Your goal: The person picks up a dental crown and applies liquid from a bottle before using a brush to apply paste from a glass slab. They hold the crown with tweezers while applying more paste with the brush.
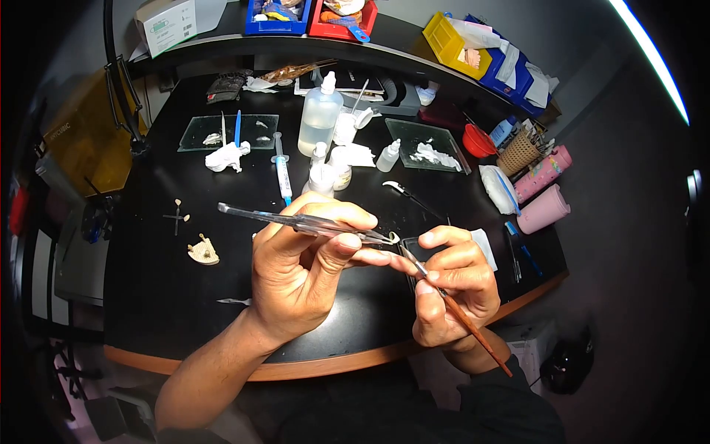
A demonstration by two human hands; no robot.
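Over the near middle of a dark tabletop [163, 296], a person's left hand [299, 266] pinches a pair of tweezers [296, 222] between thumb and fingers, the tool lying almost level and its tips pointing right. At those tips sits a small pale curved piece [394, 238], raised above the table between the two hands. The right hand [462, 285] curls its fingers closely round a brush [466, 318], gripping it near the metal collar, while the brown handle slants down toward the near right. The brush's tip is just beside the piece; whether they touch cannot be told. One left finger stretches right beneath the tips, close to the brush. Left of the hands lie a tan dental model [203, 251] and, slightly farther off, a dark cross-shaped holder [176, 217] carrying little pale pieces. Beyond the left hand are a syringe [282, 170] with a blue tip and a large clear bottle [318, 118]. A glass slab [414, 133] bearing white material lies at the far right, with a dropper bottle [387, 156] near its left edge.
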